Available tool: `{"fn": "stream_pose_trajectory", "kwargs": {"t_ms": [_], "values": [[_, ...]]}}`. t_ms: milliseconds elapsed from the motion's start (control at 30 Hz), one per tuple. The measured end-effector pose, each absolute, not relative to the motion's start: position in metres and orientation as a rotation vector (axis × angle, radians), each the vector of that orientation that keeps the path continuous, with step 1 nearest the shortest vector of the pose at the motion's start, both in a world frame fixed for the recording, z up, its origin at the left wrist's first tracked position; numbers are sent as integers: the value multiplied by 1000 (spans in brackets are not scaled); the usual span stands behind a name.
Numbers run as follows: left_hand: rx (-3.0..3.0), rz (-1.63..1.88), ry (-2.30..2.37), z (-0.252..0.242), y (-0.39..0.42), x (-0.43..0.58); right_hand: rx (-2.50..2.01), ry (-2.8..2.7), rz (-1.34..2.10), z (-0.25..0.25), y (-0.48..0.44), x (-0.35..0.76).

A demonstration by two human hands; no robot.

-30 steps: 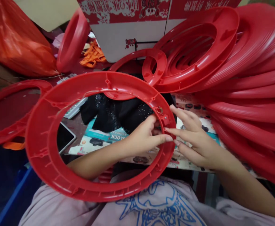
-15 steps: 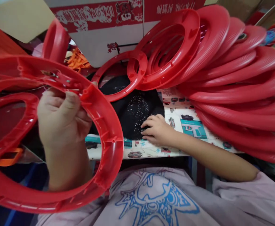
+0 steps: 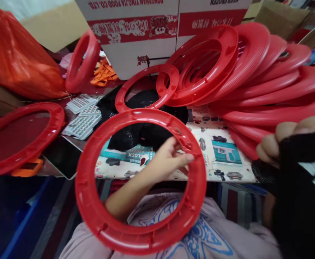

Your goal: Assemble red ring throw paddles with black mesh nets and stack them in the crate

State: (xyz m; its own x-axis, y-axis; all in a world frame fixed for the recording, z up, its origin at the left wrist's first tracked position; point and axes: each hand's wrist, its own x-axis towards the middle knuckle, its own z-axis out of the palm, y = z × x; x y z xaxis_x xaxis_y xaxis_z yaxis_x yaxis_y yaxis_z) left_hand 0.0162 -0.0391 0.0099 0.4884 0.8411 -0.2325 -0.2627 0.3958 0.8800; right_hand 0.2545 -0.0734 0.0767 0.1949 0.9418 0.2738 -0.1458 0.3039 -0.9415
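Ring point(image 3: 85, 189) dropped from upper left near camera to centre, over lap. Left hand point(image 3: 170, 158) reaches through it, arm inside, fingers pinching right inner rim. Right hand point(image 3: 285, 135) off printed sheet point(image 3: 227, 154), now raised close to lens at right, fist closed on black mesh cloth point(image 3: 294, 208). Ring: red plastic, ribbed underside facing up, tilted toward camera. Ring stack point(image 3: 267, 93) leaning behind.

The ring point(image 3: 135, 239) stands before the box point(image 3: 146, 39), stacked rings point(image 3: 267, 90) behind right, cloth point(image 3: 294, 201) at near right.
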Motion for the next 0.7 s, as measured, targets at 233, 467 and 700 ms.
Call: {"fn": "stream_pose_trajectory", "kwargs": {"t_ms": [233, 467, 700], "values": [[659, 448, 532, -17, -81, 85, -860, -1248, 1144, 65, -95, 273], [255, 163, 368, -68, -124, 18, -1105, -1085, 1015, 42, -86, 274], [884, 383, 1303, -61, -122, -101, -1128, -1212, 1076, 48, -71, 259]]}}
